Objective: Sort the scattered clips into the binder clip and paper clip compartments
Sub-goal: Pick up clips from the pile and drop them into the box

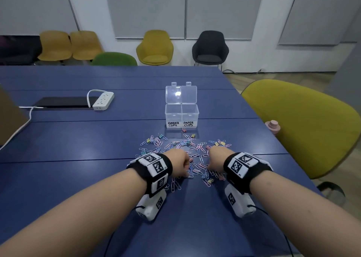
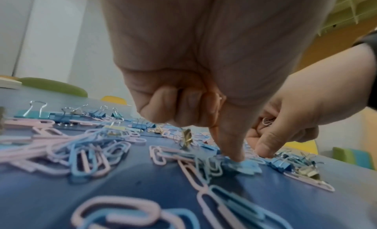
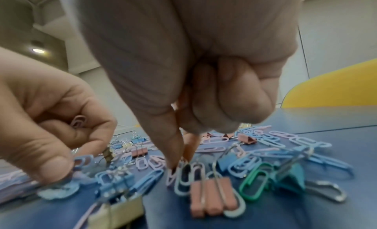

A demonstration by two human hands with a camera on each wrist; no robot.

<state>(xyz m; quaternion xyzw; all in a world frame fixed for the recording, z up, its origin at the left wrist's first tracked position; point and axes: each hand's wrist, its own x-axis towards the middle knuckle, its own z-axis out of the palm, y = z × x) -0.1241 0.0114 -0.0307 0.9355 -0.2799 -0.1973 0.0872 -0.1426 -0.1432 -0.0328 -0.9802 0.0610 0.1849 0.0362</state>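
Observation:
Pastel paper clips and small binder clips (image 1: 183, 149) lie scattered on the blue table (image 1: 78, 135). Behind them stands a clear two-part box (image 1: 182, 118), lids up, labelled BINDER CLIPS on the left and PAPER CLIPS on the right. My left hand (image 1: 182, 165) is curled over the pile. It keeps a pink paper clip (image 3: 78, 121) inside its fingers, and its thumb presses on a blue paper clip (image 2: 242, 166). My right hand (image 3: 181, 160) is curled too, with a pale clip (image 2: 267, 121) in its palm. Its thumb and forefinger pinch at a pale paper clip (image 3: 183, 176).
A white power strip (image 1: 103, 100) and a dark flat device (image 1: 62, 102) lie at the back left. A pink bottle (image 1: 272, 126) stands by the right table edge, beside a yellow chair (image 1: 304, 127). More chairs line the far wall.

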